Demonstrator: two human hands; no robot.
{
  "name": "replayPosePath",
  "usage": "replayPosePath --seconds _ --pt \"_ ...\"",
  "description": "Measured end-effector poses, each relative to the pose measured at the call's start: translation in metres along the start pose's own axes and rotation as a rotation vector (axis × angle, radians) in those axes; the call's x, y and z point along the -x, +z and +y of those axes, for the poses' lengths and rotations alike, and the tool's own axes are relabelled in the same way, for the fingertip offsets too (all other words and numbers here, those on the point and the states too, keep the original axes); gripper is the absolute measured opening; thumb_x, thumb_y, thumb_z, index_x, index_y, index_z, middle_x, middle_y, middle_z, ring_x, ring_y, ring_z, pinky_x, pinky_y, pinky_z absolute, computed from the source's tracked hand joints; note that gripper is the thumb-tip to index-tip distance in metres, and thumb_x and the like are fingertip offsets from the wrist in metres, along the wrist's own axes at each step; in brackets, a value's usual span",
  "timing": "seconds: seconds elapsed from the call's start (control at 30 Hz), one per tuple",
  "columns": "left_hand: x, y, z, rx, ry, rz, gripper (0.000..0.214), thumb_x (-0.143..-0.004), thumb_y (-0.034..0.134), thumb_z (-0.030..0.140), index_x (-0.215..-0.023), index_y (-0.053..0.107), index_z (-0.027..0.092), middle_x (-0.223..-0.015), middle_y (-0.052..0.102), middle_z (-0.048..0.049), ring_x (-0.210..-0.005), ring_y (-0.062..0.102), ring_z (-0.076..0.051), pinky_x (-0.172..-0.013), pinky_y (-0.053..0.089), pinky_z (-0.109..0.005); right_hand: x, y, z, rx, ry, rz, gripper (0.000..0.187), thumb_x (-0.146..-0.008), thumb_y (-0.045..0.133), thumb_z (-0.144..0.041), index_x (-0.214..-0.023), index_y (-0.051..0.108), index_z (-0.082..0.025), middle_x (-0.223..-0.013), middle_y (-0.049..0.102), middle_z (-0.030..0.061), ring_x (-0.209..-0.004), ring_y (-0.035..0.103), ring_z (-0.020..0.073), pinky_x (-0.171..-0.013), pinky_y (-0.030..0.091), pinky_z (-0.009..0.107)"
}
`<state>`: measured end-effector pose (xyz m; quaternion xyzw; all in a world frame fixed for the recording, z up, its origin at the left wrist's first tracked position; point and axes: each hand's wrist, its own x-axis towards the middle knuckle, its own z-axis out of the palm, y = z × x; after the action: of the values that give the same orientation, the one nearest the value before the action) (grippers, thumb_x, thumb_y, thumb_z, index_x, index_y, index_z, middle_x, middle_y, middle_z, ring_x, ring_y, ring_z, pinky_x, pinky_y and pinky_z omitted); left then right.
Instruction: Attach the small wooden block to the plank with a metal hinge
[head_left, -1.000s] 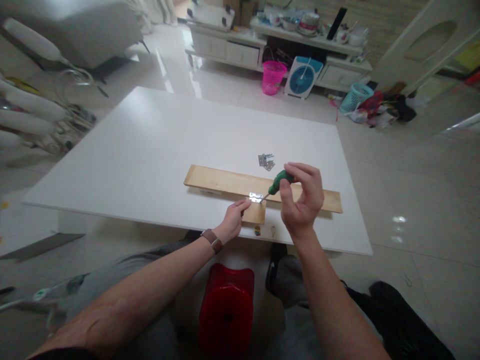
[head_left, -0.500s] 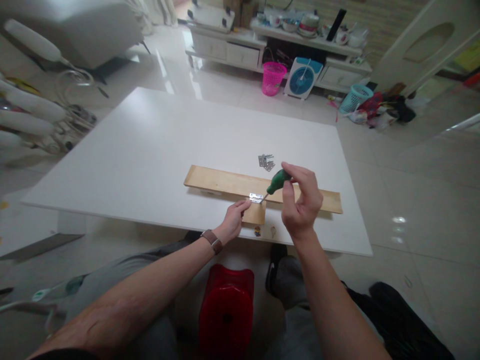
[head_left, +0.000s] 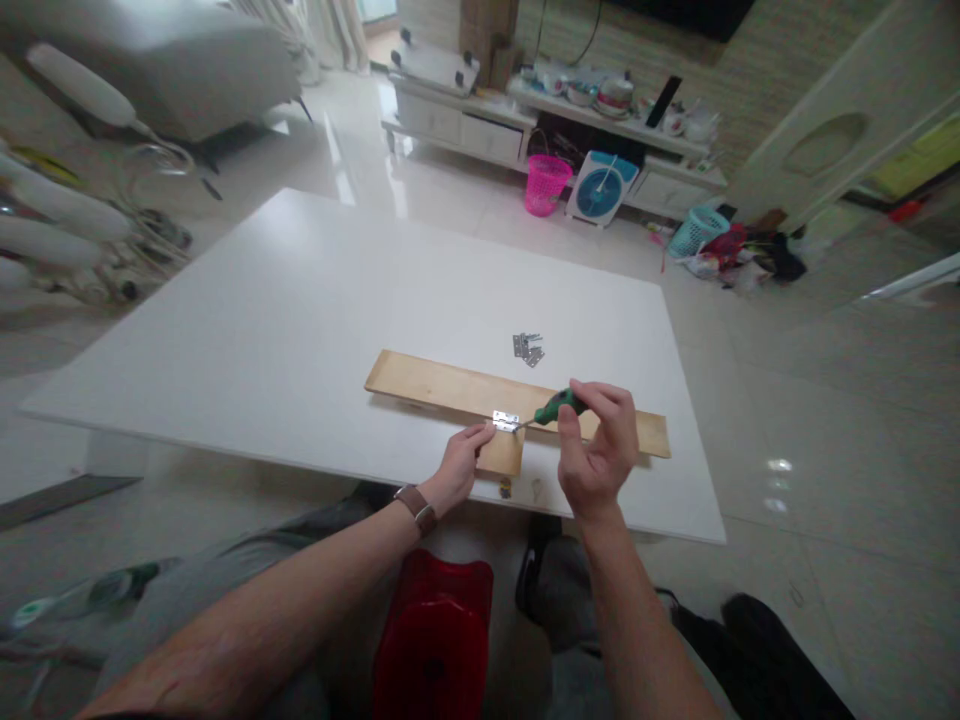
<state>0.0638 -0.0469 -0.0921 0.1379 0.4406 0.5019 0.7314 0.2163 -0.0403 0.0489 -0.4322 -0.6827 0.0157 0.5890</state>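
My right hand (head_left: pixel 600 445) is closed around the green handle of a screwdriver (head_left: pixel 559 405), whose tip meets the lower right part of a silver hinge (head_left: pixel 505 421). The hinge lies across the joint between a long wooden board (head_left: pixel 435 382) and a small wooden block (head_left: pixel 504 459). With fingers pinched at the block's left edge, by the hinge, my left hand (head_left: pixel 461 462) holds the block. Whether a screw sits under the tip is too small to tell. Beyond the board lies a small pile of loose hinges and screws (head_left: pixel 529 348).
Everything rests on a white table (head_left: pixel 300 300). Near its front edge lie a small figure-like trinket (head_left: pixel 505 488) and a key-like piece (head_left: pixel 536 489). A red stool (head_left: pixel 435 640) stands below. Farther off are a pink basket (head_left: pixel 547 185), a fan (head_left: pixel 601 188) and a white cabinet (head_left: pixel 491 138).
The view has tilted up, so the table sits lower in the picture. The screwdriver now leans flatter to the right, its tip still at the hinge. My left hand keeps its grip.
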Motion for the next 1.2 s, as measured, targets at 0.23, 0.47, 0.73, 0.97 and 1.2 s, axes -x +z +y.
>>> replayPosePath --seconds 0.23,0.47,0.73,0.97,1.2 --pt "0.000 0.000 -0.002 0.003 -0.020 0.008 0.040 -0.066 0.098 0.043 -0.090 0.083 0.015 -0.098 0.080 -0.0100 -0.091 0.070 -0.024 -0.083 0.052 -0.033 0.003 0.002 0.009 -0.006 0.019 -0.012 0.045 -0.102 0.058 -0.018 -0.143 0.068 -0.032 -0.122 0.071 0.0078 -0.113 0.072 0.0232 -0.089 0.063 0.044" --pt "0.000 -0.002 -0.006 0.002 -0.025 0.029 0.042 -0.068 0.097 0.046 -0.093 0.084 0.015 -0.097 0.081 -0.0105 -0.092 0.072 -0.026 -0.082 0.052 -0.034 0.003 -0.003 0.012 0.065 0.021 0.024 0.045 -0.091 0.075 -0.014 -0.132 0.074 -0.034 -0.105 0.066 0.0036 -0.097 0.073 0.0198 -0.074 0.065 0.037" --pt "0.000 0.000 -0.004 -0.005 -0.022 0.030 0.042 -0.065 0.097 0.046 -0.090 0.084 0.015 -0.097 0.081 -0.0104 -0.090 0.069 -0.024 -0.080 0.050 -0.031 0.006 -0.001 0.012 -0.016 0.026 -0.012 0.047 -0.100 0.060 -0.016 -0.143 0.068 -0.033 -0.117 0.074 0.0071 -0.112 0.074 0.0242 -0.087 0.066 0.048" --pt "0.000 0.001 -0.004 -0.006 0.000 0.034 0.042 -0.063 0.098 0.046 -0.087 0.083 0.016 -0.095 0.079 -0.0094 -0.089 0.068 -0.023 -0.081 0.050 -0.032 0.007 0.003 0.012 0.031 0.028 -0.028 0.044 -0.100 0.061 -0.021 -0.143 0.067 -0.032 -0.123 0.071 0.0087 -0.114 0.074 0.0246 -0.087 0.068 0.047" --pt "0.001 0.003 -0.003 -0.018 0.019 0.039 0.044 -0.064 0.097 0.049 -0.088 0.084 0.016 -0.093 0.079 -0.0096 -0.089 0.068 -0.024 -0.082 0.051 -0.034 0.005 0.008 0.009 0.028 0.015 0.009 0.052 -0.093 0.074 -0.015 -0.140 0.068 -0.036 -0.110 0.069 0.0030 -0.098 0.069 0.0178 -0.077 0.062 0.034"
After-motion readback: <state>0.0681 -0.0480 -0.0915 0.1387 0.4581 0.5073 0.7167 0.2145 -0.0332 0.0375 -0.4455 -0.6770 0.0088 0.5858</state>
